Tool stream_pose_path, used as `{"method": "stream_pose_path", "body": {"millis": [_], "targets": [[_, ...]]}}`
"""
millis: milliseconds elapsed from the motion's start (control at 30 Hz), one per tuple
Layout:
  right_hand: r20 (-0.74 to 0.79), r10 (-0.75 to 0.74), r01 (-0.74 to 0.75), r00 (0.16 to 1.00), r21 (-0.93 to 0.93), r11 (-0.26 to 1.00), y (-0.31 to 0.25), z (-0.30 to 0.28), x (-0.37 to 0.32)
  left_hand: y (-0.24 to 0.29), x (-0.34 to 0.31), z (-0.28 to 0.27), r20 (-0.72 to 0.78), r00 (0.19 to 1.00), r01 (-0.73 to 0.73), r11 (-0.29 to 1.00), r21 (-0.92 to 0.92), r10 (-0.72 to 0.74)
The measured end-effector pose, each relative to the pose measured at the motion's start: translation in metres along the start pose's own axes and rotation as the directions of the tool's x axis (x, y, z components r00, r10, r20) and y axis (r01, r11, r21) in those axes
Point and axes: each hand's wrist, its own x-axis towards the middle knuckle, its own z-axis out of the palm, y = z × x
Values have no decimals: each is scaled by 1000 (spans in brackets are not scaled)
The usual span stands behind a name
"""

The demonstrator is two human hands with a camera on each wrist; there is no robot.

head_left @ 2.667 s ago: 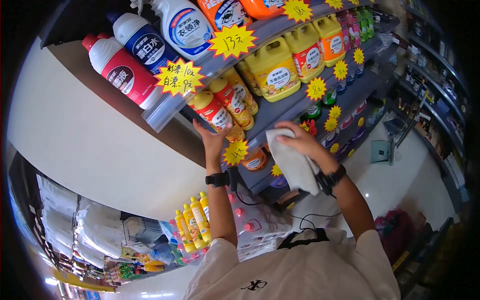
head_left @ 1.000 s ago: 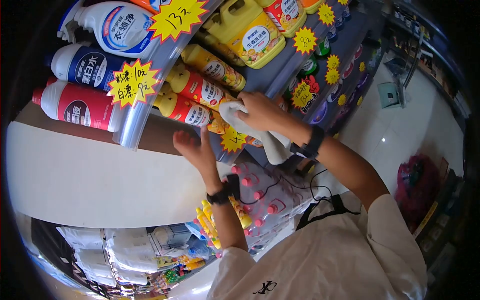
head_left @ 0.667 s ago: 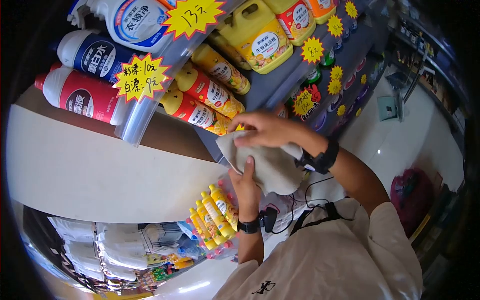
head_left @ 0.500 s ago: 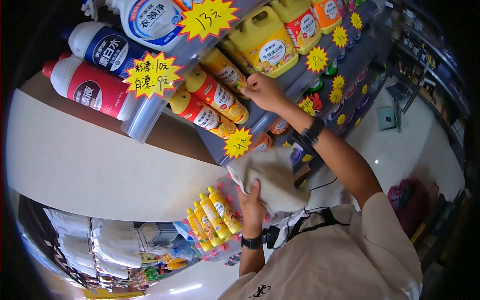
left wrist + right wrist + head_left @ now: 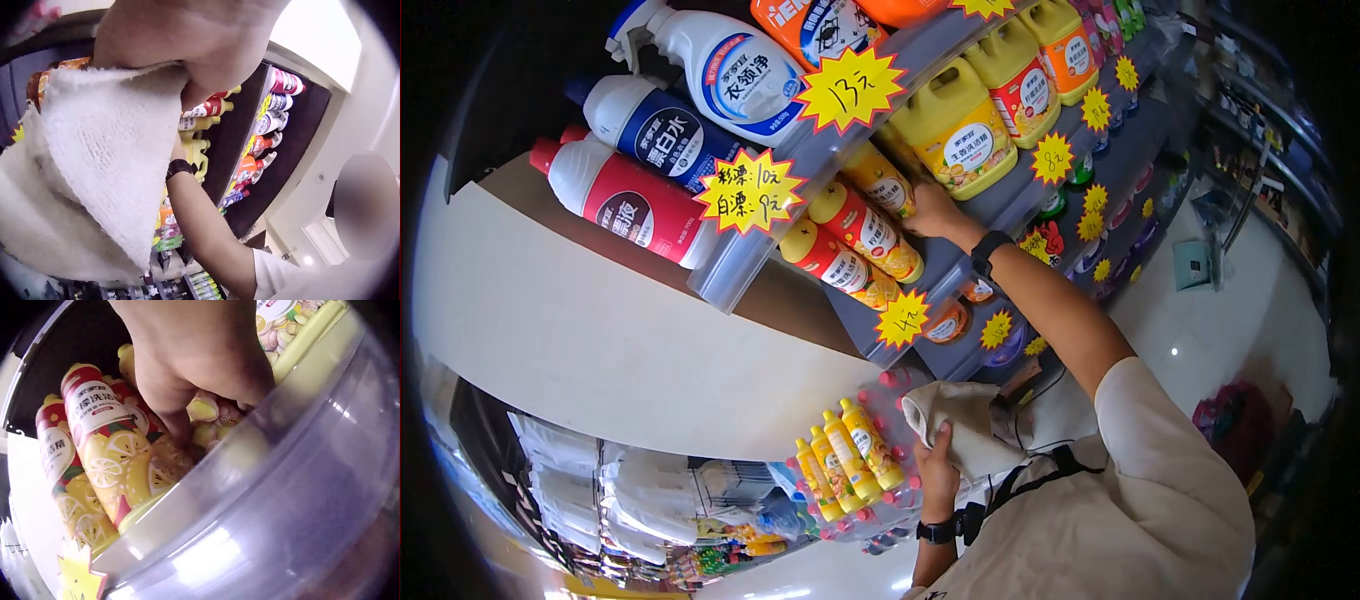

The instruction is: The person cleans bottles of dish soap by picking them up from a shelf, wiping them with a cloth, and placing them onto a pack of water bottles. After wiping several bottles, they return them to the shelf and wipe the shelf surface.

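My left hand point(image 5: 940, 475) grips a greyish-white cloth point(image 5: 975, 425), thumb on top, low in front of the body. In the left wrist view the cloth point(image 5: 112, 144) hangs in folds from that hand. My right hand point(image 5: 937, 215) reaches onto the shelf and holds the lower part of a yellow dish soap bottle point(image 5: 878, 178). Seen from the right wrist, thumb and fingers straddle the bottle's ginger-printed label point(image 5: 209, 422). Two red-and-yellow lemon dish soap bottles point(image 5: 870, 238) stand beside it, and a yellow jug point(image 5: 960, 135) is on the other side.
A clear plastic lip point(image 5: 250, 512) runs along the shelf front, with star-shaped price tags point(image 5: 902, 318) on it. Bleach bottles point(image 5: 625, 210) and spray bottles fill the shelf above. Below, several yellow bottles point(image 5: 850, 460) sit on wrapped bottle packs. A white panel point(image 5: 600, 330) closes the shelf end.
The cloth has passed from my right hand to my left, which has drawn down and back. My right hand has moved up onto the shelf and taken hold of the yellow bottle.
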Motion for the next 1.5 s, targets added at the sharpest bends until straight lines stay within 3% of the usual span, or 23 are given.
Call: {"method": "stream_pose_path", "body": {"millis": [100, 200, 300, 433, 500, 600, 700, 800, 867, 933, 1033, 1133, 1233, 1367, 1500], "targets": [[38, -16, 14, 999, 51, 999, -12, -14, -12, -7, 6, -2, -24, 999, -22, 1000, -2, 22], [-64, -63, 73, 996, 164, 984, -8, -15, -19, -9, 9, 3, -36, 999, -17, 1000, 26, 18], [-14, -104, 105, 994, 146, 984, -3, -19, -21, -16, 17, 1, -49, 997, -54, 985, 166, 63], [-34, -129, 134, 991, 221, 966, -8, -32, -33, -17, 25, 5, -73, 993, -80, 983, 163, 93], [-47, -123, 131, 991, 226, 965, -11, -38, -39, -12, 26, 12, -77, 993, -78, 991, 108, 86], [80, -3, -12, 997, 189, 982, -26, -59, -64, -4, 28, 22, -41, 998, -55, 998, -21, 54], [165, 100, -143, 981, 281, 949, -25, -74, -121, 1, 29, 32, 18, 1000, 1, 988, -153, 2], [242, 126, -237, 962, 515, 824, -40, -106, -206, -4, 38, 34, 150, 979, 181, 921, -346, -136], [394, 149, -396, 907, 675, 623, -51, -131, -255, -5, 43, 39, 255, 948, 277, 890, -363, -191], [478, 221, -511, 850, 652, 559, -56, -150, -291, 0, 47, 52, 354, 904, 372, 847, -379, -239], [479, 317, -572, 819, 634, 520, -56, -167, -331, 15, 50, 87, 485, 843, 451, 797, -402, -233], [388, 366, -532, 846, 662, 528, -49, -167, -356, 13, 57, 100, 843, 535, 731, 533, -425, -62], [388, 407, -551, 827, 703, 450, -59, -176, -363, -19, 63, 91, 867, 482, 807, 447, -385, -125], [413, 409, -574, 814, 679, 457, -69, -177, -365, -24, 40, 100, 772, 573, 676, 691, -256, -274], [358, 418, -545, 835, 649, 532, -80, -160, -360, -19, 30, 110, 662, 690, 473, 875, -105, -293]]}}
